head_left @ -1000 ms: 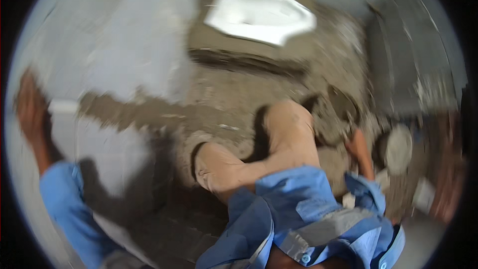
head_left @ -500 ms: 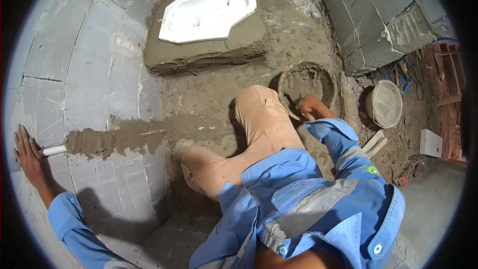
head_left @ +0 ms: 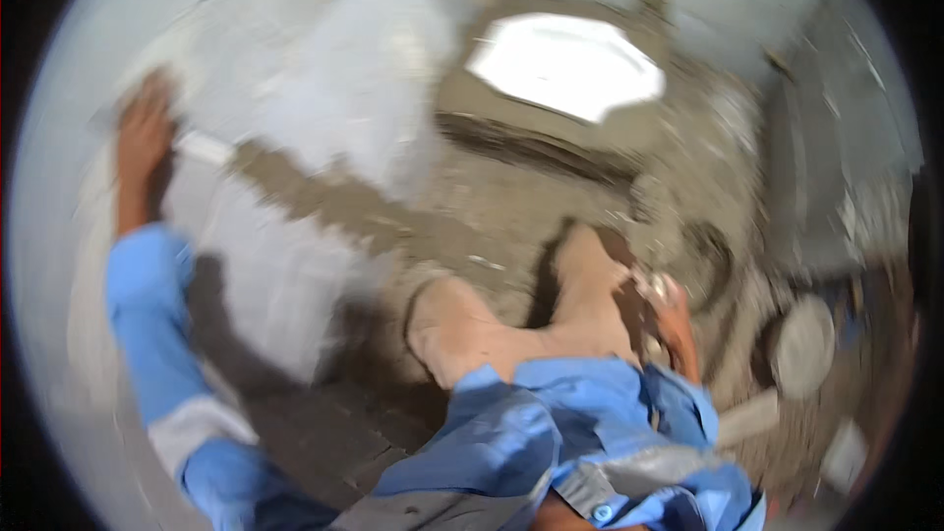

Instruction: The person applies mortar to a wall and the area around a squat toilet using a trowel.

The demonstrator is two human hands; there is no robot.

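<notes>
At the upper left of the frame, the left hand (head_left: 143, 133) rests flat against the grey block wall (head_left: 324, 88), fingers lying open and upward, right beside a short white pipe stub (head_left: 205, 147) that pokes out where a band of brown wet mortar (head_left: 324, 202) begins; whether the hand touches the stub is lost in blur. Its blue sleeve (head_left: 147, 315) runs down the left edge. At the lower right, the right hand (head_left: 669, 310) sits low beside the bent knee (head_left: 462, 329), curled around something pale and small, though the motion blur hides what it is and how tightly it is gripped. Just past that hand lies a round hollow in the sandy floor (head_left: 708, 256), and farther right a round pan (head_left: 801, 346). At the upper middle, a white squat toilet pan (head_left: 565, 64) is bedded in a raised mortar base. By the look of it, the step in hand is bracing on the wall while the right hand gathers mortar; the next move would call for carrying it up to the band near the stub.
</notes>
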